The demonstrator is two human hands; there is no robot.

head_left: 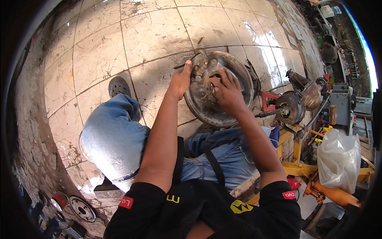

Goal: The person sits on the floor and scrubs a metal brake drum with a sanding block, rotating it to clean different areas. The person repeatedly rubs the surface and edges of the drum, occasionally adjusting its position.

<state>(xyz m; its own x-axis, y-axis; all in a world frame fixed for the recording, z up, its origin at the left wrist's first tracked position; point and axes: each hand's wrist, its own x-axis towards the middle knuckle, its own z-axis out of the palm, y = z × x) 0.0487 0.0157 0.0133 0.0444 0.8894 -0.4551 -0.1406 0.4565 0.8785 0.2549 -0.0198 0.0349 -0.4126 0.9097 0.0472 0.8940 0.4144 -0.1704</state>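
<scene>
A round, greasy brake backing plate point(201, 105) stands tilted in front of me, between my knees. Bolts and a small metal fitting point(197, 73) sit on its upper left face, with a curved pipe point(203, 55) rising beside them. My left hand point(182, 81) grips the plate's left edge near that fitting, thumb up and the other fingers hidden behind. Over the middle of the plate, my right hand point(228, 89) has its fingers bent at the central opening. Whatever its fingertips pinch there is hidden.
An axle housing with a hub point(292, 107) lies to the right, on a yellow stand point(296, 149). A clear plastic bag point(339, 157) hangs near an orange metal part point(332, 193). A wheel rim point(82, 209) lies at the lower left. Cracked tiles point(155, 32) cover the floor ahead.
</scene>
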